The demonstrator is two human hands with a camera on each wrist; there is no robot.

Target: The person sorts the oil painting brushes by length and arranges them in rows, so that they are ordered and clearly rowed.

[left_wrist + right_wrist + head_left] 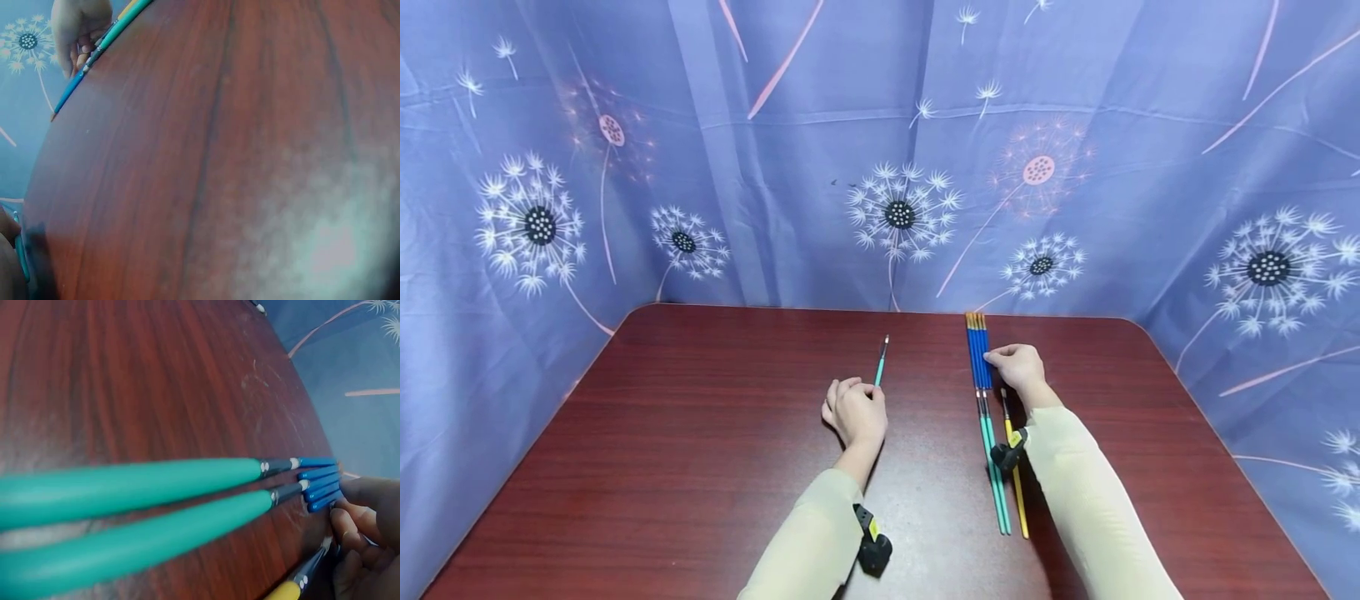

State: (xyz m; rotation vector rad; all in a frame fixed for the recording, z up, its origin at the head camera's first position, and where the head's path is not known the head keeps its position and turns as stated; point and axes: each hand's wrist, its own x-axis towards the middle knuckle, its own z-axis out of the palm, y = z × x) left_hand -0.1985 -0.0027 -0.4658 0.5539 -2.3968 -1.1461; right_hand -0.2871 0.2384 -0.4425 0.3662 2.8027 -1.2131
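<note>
My left hand (856, 412) holds a green-handled paintbrush (880, 370) low over the middle of the table, bristles toward the back; the hand hides the lower handle. At the left wrist view's edge, only part of this hand (9, 262) shows. My right hand (1019, 368) pinches the rightmost of several blue paintbrushes (978, 354), which lie side by side with tips at the table's back edge. Just in front of them, two green paintbrushes (994, 471) lie parallel. Right of those lies a yellow paintbrush (1018, 492), partly covered by the right wrist's camera.
The dark red wooden table (700, 433) ends at the back and sides against a blue curtain (790, 183) printed with dandelions. A black camera is strapped to each wrist, and the right forearm (1090, 492) passes over the table right of the yellow brush.
</note>
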